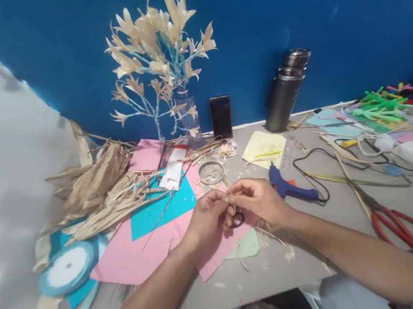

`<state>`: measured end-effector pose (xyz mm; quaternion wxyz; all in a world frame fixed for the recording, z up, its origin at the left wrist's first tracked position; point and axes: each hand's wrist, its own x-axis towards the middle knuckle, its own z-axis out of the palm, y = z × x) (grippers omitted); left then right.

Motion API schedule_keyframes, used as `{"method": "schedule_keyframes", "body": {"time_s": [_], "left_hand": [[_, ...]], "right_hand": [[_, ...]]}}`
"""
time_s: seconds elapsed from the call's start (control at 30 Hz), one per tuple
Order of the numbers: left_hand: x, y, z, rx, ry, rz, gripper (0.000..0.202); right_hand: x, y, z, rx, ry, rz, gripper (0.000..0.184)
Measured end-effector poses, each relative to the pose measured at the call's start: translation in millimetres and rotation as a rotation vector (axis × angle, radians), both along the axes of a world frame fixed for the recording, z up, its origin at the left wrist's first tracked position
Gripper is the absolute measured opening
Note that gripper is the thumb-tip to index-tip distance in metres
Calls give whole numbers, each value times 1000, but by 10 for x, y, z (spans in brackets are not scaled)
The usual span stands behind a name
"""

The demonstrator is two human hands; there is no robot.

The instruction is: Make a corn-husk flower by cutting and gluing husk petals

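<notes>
My left hand (206, 218) and my right hand (257, 198) meet above the pink paper (136, 254) near the middle of the table. Both pinch a thin pale straw strip (228, 185) that stands up between the fingertips. A small dark ring (237, 219), perhaps a scissor handle, shows just below the fingers. A blue glue gun (288, 188) lies right beside my right hand. A clear tape roll (210, 171) sits just behind the hands.
Dried husk pile (96, 190) at the left, blue ribbon spool (68, 266) near the left edge. Straw-flower vase (188, 118), phone (221, 116) and steel flask (287, 89) stand by the blue wall. Red scissors (399, 227), cables and coloured pipe cleaners (382, 107) lie at the right.
</notes>
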<state>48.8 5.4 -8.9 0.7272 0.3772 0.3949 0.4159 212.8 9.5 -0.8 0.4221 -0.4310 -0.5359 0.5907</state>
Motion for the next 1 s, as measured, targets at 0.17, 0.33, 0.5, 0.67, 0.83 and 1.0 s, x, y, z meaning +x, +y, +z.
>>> {"method": "schedule_keyframes", "body": {"time_s": [0.17,0.33,0.5,0.67,0.83,1.0], "left_hand": [[-20,-4,-1,41,-3,-18,22],[-29,-8,37,55,70,-40,23],[-10,-25,96,78,62,-31,23],[-32,-31,87,74,-28,19,22],[-68,-10,90,-23,-164,-60,23],[-49,-16,102,-27,-184,-46,26]], "right_hand": [[-24,-29,42,20,64,10,28],[-7,7,18,-81,132,34,34],[14,17,1,-107,113,48,39],[12,-15,30,-195,176,57,39],[14,-44,48,-284,275,146,38],[25,-44,72,-329,336,184,41]]}}
